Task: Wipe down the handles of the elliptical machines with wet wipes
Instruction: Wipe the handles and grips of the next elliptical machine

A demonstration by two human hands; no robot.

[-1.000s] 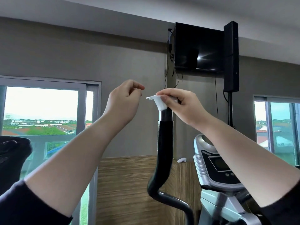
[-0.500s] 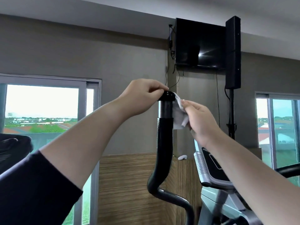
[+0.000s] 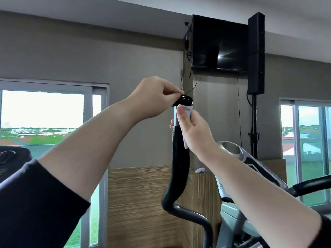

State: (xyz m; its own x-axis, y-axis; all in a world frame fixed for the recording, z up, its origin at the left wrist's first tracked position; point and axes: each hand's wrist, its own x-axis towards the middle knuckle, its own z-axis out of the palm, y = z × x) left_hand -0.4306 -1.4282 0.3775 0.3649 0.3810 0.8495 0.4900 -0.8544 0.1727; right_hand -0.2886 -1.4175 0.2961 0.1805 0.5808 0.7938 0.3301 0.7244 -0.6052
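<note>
A black upright elliptical handle rises in the middle of the view, with a glossy black end cap and a silver band below it. My left hand pinches the cap from the left. My right hand wraps a white wet wipe around the handle just under the cap, fingers curled behind the bar. Most of the wipe is hidden by my right hand.
The elliptical's silver console stands right of the handle, and a second black handle crosses at the right edge. A wall TV and tall black speaker hang above. Windows flank both sides; wood panelling lies behind.
My left hand went from free air onto the end cap. My right hand brought the wipe from the top of the handle down and wrapped it around the bar.
</note>
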